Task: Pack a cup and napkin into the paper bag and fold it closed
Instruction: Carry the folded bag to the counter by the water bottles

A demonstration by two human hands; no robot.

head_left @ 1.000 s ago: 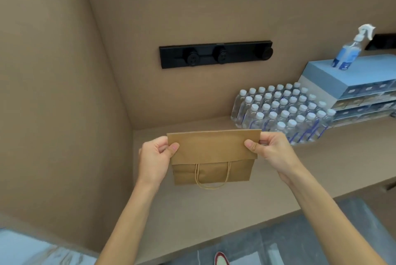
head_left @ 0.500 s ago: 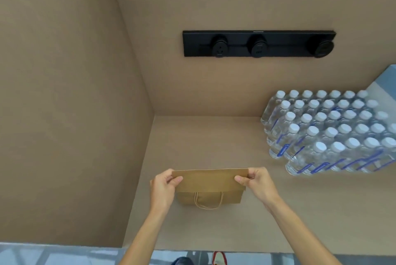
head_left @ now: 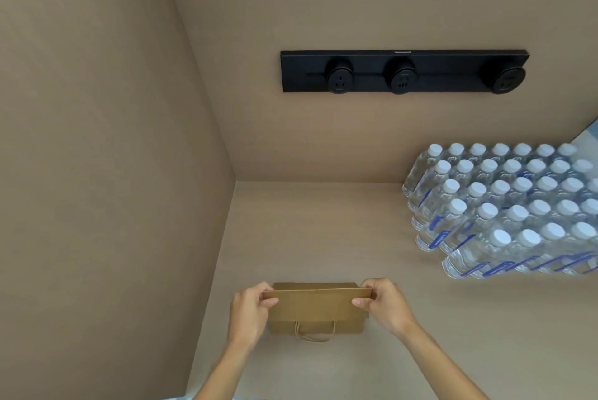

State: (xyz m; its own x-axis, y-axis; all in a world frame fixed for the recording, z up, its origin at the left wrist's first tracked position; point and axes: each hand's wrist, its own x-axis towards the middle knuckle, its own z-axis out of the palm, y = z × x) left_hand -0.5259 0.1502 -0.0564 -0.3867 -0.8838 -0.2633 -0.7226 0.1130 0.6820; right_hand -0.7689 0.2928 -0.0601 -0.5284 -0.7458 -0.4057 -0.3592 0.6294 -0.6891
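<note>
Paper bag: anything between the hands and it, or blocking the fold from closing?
Nothing visible. The left hand and right hand each pinch an end of the paper bag at its folded-over top flap. The water bottles stand well off to the right, apart from the bag.

Your left hand [head_left: 250, 310] and right hand [head_left: 386, 304] pinch the folded-over top of the brown paper bag [head_left: 317, 309] on the counter [head_left: 323, 231]; capped water bottles [head_left: 504, 208] stand well right, under a black socket strip [head_left: 404, 71].
</note>
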